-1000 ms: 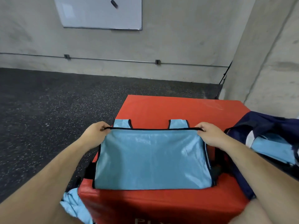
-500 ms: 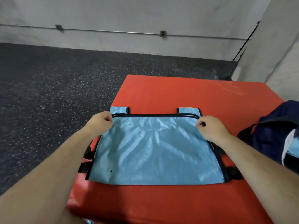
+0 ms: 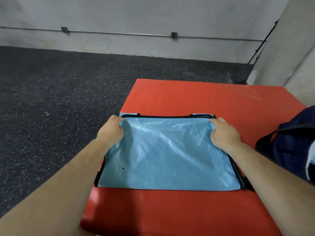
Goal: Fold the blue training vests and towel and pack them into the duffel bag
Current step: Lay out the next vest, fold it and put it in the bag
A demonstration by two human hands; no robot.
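A light blue training vest point(image 3: 167, 155) with black trim lies folded flat on the red padded box point(image 3: 196, 96). My left hand point(image 3: 111, 131) pinches its far left corner and my right hand point(image 3: 223, 132) pinches its far right corner. The folded top layer almost covers the shoulder straps at the far edge. At the right edge sits the navy duffel bag point(image 3: 293, 142), partly cut off, with a strip of white and light blue showing at its opening.
The red box drops off at its left side to a dark speckled floor point(image 3: 59, 103). A grey concrete wall point(image 3: 136, 17) with a thin metal conduit runs behind, and a concrete column point(image 3: 296, 57) stands at the right.
Both hands have carried the vest's folded edge further away from me, laying it flat until it nearly hides the shoulder straps. The camera has tilted down and closer.
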